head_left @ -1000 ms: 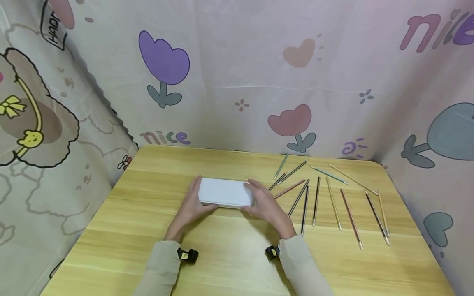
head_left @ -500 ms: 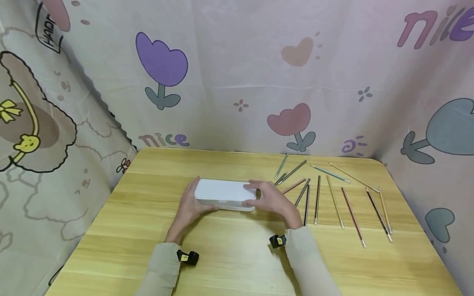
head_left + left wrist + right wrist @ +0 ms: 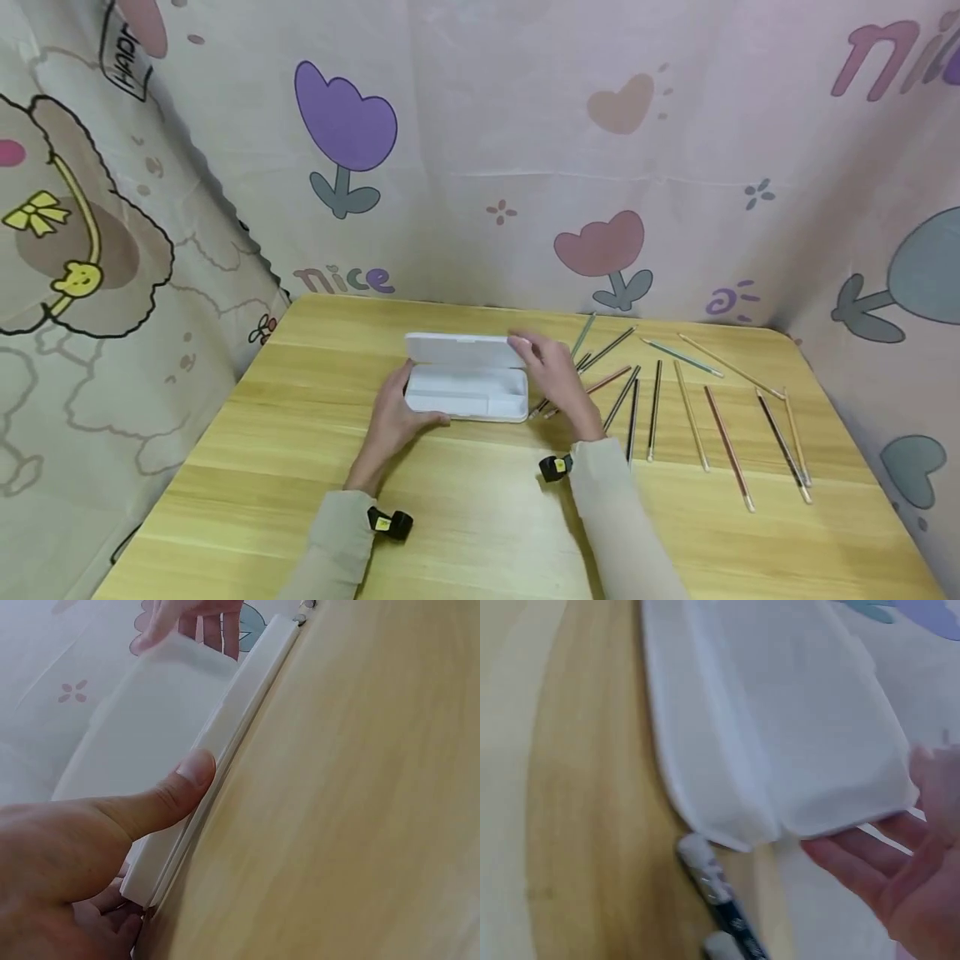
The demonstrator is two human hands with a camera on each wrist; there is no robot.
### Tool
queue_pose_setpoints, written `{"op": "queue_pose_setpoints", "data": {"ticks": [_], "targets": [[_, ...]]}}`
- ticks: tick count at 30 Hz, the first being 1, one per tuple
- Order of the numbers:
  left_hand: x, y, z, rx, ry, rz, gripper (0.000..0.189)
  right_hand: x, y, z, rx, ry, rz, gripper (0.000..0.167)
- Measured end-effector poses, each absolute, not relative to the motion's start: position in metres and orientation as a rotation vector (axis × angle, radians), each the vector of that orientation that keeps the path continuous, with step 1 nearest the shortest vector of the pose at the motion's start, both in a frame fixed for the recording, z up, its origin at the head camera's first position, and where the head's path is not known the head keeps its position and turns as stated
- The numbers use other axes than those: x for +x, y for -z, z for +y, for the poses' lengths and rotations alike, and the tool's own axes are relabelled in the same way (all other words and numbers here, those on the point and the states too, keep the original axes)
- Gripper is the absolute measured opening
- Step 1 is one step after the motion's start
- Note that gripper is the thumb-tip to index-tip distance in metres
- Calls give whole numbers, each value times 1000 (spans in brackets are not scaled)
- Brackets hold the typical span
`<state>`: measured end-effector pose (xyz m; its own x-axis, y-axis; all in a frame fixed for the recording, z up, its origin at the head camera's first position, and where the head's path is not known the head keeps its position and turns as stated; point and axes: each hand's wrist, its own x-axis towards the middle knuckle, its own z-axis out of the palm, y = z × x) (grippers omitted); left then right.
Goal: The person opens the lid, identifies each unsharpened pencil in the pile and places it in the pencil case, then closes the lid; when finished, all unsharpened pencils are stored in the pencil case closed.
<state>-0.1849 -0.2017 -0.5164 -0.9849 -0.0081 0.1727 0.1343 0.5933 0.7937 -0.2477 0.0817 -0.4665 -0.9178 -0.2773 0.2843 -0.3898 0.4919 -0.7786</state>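
A white pencil case (image 3: 465, 407) lies on the table with its lid (image 3: 465, 350) raised at the back. Inside its base a ridge divides the compartments, and I see no pencils in them. My left hand (image 3: 395, 408) grips the base at its left end. In the left wrist view, the left thumb (image 3: 176, 791) presses along the case's front wall while the other fingers are partly hidden behind its end. The right hand (image 3: 553, 371) holds the lid's right end, its thumb at the free edge and fingers (image 3: 862, 859) behind the panel.
Several pencils lie scattered to the right, among them a red pencil (image 3: 729, 446), a black pencil (image 3: 655, 408) and a yellow pencil (image 3: 692, 417). Close to the case's right end is an eraser-tipped pencil (image 3: 712, 874). A printed curtain (image 3: 465, 167) hangs behind the wooden table (image 3: 285, 467).
The lid has swung up and back from closed, exposing the case's inside. My right hand has moved up and away with it. The left hand keeps its hold on the left end.
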Motion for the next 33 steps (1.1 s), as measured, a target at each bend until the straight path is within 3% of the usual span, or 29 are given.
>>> {"op": "queue_pose_setpoints", "data": {"ticks": [5, 11, 20, 23, 28, 33], "targets": [[-183, 518, -197, -131, 1310, -2691, 123, -264, 478, 70, 359, -1244, -2497, 32], [-177, 512, -210, -293, 1354, -2859, 108, -275, 488, 66, 266, -1182, -2580, 36], [-183, 504, -222, -414, 1494, -2765, 91, -286, 491, 70, 186, -1235, -2714, 24], [-185, 504, -220, -407, 1461, -2790, 93, -282, 487, 78, 278, -1176, -2783, 31], [-187, 506, -223, -404, 1415, -2824, 95, -257, 469, 97, 476, -1076, -2845, 58], [-186, 508, -231, -437, 1388, -2800, 94, -223, 455, 120, 612, -874, -2826, 68]]}}
